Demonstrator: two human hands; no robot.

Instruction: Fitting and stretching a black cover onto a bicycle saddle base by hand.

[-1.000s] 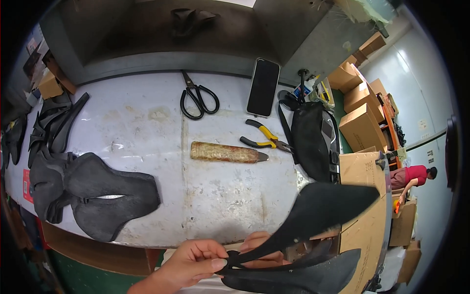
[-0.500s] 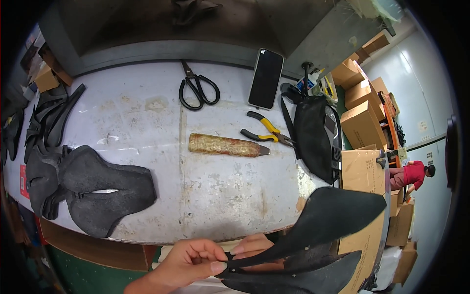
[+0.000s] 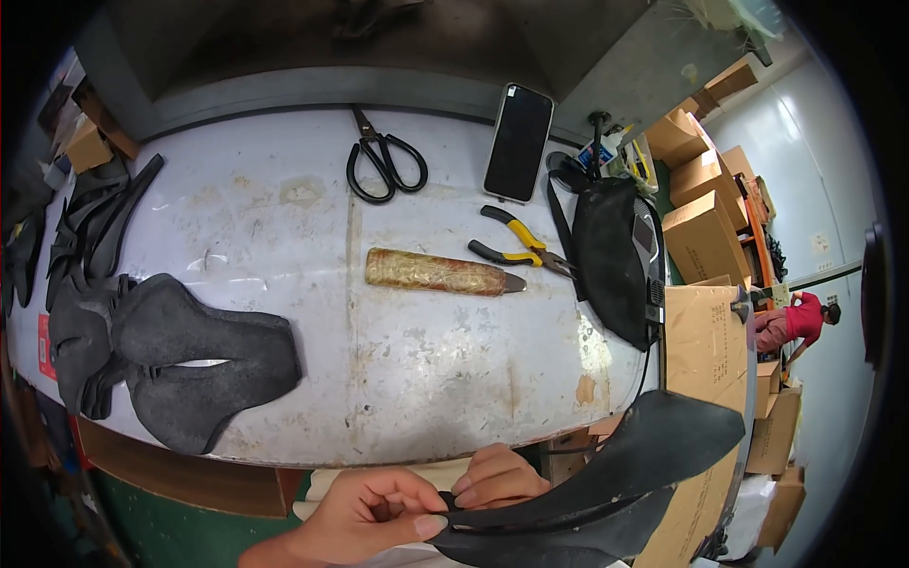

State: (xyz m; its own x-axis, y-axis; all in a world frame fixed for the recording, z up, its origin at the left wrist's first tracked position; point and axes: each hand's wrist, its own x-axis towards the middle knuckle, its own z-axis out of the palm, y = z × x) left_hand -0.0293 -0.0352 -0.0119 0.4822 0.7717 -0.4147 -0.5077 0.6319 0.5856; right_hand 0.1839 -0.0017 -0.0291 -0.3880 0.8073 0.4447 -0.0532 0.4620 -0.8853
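Black saddle-shaped piece [image 3: 606, 483], held below the near edge of the worn white table [image 3: 284, 237], its broad end fanning out to your right so the narrow tip stays at your fingers. Your left hand [image 3: 365, 516] pinches that tip, thumb closed against forefinger; your right hand [image 3: 497, 478] curls shut on the same tip just beyond it. On the table's left end, a stack of matching dark cut pieces [image 3: 180, 355] lies flat. Toward the table's far side rest scissors [image 3: 383, 166], a phone [image 3: 519, 142], yellow-handled pliers [image 3: 521, 251] and a gold-wrapped knife [image 3: 440, 273].
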